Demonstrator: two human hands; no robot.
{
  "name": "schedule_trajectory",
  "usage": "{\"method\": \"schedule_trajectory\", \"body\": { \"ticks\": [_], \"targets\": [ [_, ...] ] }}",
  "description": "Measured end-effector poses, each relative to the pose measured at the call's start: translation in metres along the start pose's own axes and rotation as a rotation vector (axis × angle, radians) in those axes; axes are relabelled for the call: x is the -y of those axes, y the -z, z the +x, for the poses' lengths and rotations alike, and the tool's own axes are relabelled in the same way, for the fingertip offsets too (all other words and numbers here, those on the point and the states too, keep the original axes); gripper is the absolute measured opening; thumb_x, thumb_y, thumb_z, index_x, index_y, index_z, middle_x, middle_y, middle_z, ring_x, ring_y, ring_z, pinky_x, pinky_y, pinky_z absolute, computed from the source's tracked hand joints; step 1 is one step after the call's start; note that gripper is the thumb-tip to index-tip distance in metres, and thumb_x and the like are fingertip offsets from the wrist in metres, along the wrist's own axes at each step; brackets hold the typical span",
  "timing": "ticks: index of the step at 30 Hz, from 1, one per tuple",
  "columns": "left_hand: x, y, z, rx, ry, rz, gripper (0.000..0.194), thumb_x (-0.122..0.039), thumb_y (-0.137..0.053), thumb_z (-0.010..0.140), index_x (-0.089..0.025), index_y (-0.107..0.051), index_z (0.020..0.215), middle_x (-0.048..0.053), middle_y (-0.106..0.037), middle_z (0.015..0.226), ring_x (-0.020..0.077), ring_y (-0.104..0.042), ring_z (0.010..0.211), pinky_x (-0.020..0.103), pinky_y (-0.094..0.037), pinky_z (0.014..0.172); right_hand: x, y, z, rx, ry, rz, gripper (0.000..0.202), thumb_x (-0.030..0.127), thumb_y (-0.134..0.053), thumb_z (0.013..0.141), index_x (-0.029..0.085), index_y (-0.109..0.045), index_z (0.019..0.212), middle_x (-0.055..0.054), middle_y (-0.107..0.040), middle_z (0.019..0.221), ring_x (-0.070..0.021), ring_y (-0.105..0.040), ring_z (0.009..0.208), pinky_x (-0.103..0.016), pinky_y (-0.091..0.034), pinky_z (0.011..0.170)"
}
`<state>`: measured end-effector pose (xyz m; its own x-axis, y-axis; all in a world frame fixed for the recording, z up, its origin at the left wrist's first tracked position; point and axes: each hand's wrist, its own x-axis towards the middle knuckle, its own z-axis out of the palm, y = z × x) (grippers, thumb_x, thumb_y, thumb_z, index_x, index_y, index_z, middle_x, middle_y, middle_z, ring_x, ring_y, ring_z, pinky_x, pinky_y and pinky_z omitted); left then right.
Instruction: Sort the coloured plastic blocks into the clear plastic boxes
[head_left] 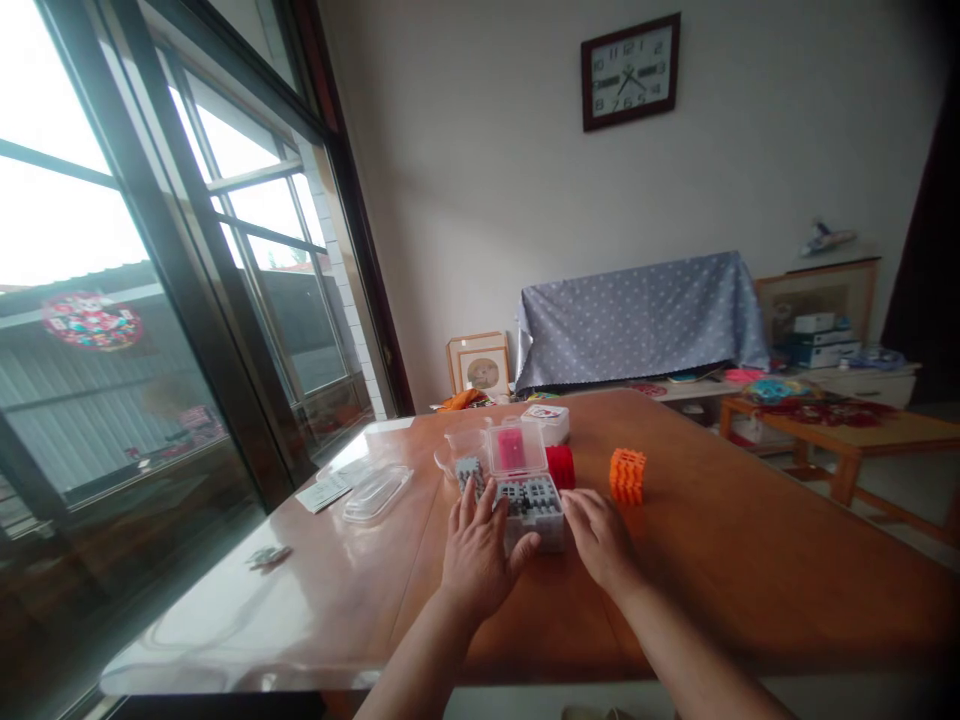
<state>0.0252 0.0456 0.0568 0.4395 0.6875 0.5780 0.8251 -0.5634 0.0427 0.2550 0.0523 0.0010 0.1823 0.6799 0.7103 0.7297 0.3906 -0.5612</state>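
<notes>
On the tabletop (720,540), a clear, lidded box (546,537) stands open, showing notched gray pieces (538,492). At its left, the left hand (478,552) spreads its fingers; at its right, the right hand (602,540) bunches them, grip unclear.

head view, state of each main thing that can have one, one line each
clear box: open, gray pieces inside
box lid: raised
left hand: fingers spread, at box's left side
right hand: fingers bent, by box's right edge
orange pieces: untouched, apart from box
loose clear plastic piece: lying flat
dotted cloth: draped
wall clock: hung
</notes>
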Motion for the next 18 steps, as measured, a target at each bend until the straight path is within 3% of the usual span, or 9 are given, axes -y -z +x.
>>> {"method": "schedule_trajectory", "body": {
  "ticks": [7, 12, 18],
  "targets": [
    [-0.0004, 0.0091, 0.0037, 0.043, -0.101, 0.041, 0.064, -0.064, -0.048, 0.092, -0.020, -0.057, 0.137, 0.008, -0.040, 0.157, 0.0375, -0.016, 0.151, 0.058, -0.022, 0.121, 0.0037, 0.0026, 0.0001, 0.013, 0.003, 0.009, 0.037, 0.044, -0.040, 0.101, 0.025, -0.072, 0.104, -0.008, -0.072, 0.106, -0.0259, -0.064, 0.103, -0.042, -0.049, 0.096],
    [0.0004, 0.0062, 0.0057, 0.081, -0.072, 0.042, 0.060, -0.060, -0.044, 0.096, -0.018, -0.056, 0.138, 0.011, -0.048, 0.152, 0.0373, -0.026, 0.148, 0.058, -0.024, 0.119, 0.0031, 0.0030, -0.0003, 0.019, 0.006, 0.011, 0.035, 0.043, -0.042, 0.101, 0.025, -0.072, 0.105, -0.007, -0.072, 0.106, -0.0254, -0.064, 0.103, -0.041, -0.048, 0.096],
    [-0.0003, 0.0046, 0.0085, 0.032, -0.054, -0.004, 0.050, -0.049, -0.047, 0.098, -0.020, -0.057, 0.137, 0.009, -0.053, 0.147, 0.0348, -0.034, 0.145, 0.056, -0.026, 0.118, 0.0046, 0.0039, 0.0016, 0.019, 0.002, 0.020, 0.035, 0.043, -0.042, 0.101, 0.025, -0.071, 0.109, -0.007, -0.072, 0.108, -0.0254, -0.063, 0.104, -0.041, -0.048, 0.095]
  ]
}}
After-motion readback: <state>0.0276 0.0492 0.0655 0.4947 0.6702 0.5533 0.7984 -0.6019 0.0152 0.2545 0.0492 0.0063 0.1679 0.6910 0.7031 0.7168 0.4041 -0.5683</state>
